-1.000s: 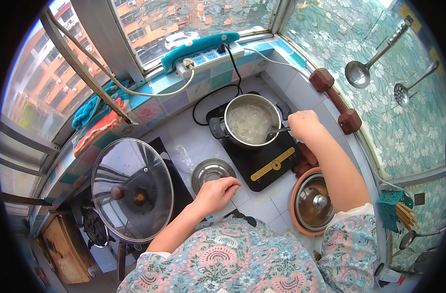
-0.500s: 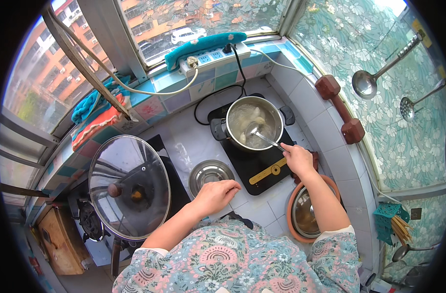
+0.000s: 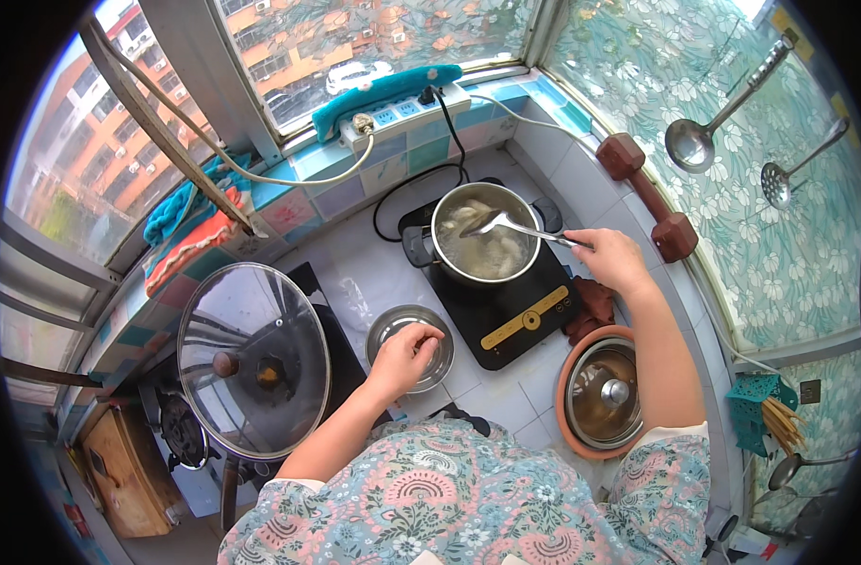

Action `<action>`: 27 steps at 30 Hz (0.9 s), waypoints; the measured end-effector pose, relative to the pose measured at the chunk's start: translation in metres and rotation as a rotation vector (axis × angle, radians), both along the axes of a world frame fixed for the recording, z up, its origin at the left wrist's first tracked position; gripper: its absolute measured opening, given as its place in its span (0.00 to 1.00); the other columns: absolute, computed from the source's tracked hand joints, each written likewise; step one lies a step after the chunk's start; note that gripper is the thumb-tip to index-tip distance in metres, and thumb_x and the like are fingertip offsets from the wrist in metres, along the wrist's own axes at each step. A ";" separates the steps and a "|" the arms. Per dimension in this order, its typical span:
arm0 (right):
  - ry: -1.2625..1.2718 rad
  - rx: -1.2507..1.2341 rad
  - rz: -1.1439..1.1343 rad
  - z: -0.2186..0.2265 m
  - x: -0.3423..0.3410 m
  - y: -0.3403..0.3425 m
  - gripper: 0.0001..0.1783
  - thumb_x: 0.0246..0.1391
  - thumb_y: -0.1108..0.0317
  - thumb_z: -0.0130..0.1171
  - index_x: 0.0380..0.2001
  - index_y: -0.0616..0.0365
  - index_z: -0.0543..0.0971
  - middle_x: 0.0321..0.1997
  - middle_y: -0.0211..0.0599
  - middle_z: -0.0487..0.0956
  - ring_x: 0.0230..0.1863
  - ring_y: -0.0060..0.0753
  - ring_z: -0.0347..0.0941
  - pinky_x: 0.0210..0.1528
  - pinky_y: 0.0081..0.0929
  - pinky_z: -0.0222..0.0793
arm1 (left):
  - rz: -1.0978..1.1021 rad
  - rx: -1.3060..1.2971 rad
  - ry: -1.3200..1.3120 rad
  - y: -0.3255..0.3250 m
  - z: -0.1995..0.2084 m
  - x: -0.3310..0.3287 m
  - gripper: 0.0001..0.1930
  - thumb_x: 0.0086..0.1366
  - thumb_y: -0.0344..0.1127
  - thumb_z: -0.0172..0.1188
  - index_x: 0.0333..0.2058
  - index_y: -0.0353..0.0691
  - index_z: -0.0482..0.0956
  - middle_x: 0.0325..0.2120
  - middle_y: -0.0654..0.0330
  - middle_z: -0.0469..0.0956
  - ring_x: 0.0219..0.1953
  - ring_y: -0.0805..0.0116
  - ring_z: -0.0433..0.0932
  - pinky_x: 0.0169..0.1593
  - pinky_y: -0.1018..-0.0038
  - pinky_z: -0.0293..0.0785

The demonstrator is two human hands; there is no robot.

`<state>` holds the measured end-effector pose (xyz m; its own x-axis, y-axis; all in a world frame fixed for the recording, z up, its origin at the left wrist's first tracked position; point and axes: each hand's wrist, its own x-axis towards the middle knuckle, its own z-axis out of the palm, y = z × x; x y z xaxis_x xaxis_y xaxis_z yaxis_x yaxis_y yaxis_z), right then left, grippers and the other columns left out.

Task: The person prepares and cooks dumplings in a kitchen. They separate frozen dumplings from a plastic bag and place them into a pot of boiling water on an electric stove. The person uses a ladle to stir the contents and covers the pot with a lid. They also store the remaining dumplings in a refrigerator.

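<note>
In my right hand (image 3: 611, 257) is the dark end of a metal spoon's handle. The spoon (image 3: 532, 231) reaches left over a steel pot (image 3: 437, 247), its head at the surface of the cloudy liquid, where pale chunks float. Two dark handles flank this pot, which stands on a black induction cooker (image 3: 492, 320) with a gold panel. My left hand (image 3: 407, 360) hovers over a shallow steel bowl (image 3: 442, 363), fingers curled in, with nothing visible in them. The fingertips are partly hidden.
Left is a large glass lid (image 3: 251, 315) on a pan over the gas stove. A lidded pot (image 3: 595, 405) with an orange-brown rim stands by my right forearm, beside a dark red cloth (image 3: 592, 306). A power strip (image 3: 412, 111), dumbbell (image 3: 649, 198) and hanging ladle (image 3: 690, 146) line the edges.
My right hand has moved right and farther away, swinging the spoon so its handle points right. My left hand has drifted slightly over the steel bowl, its fingers curling more.
</note>
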<state>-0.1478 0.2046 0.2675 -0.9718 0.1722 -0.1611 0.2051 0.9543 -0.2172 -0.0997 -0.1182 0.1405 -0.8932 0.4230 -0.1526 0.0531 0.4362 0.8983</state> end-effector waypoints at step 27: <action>-0.355 0.380 0.159 -0.017 -0.032 0.003 0.12 0.51 0.64 0.56 0.39 0.40 0.83 0.41 0.33 0.82 0.45 0.37 0.78 0.47 0.33 0.72 | 0.214 -0.225 0.294 0.040 -0.079 -0.127 0.38 0.59 0.36 0.55 0.63 0.26 0.47 0.66 0.42 0.44 0.67 0.48 0.50 0.67 0.65 0.51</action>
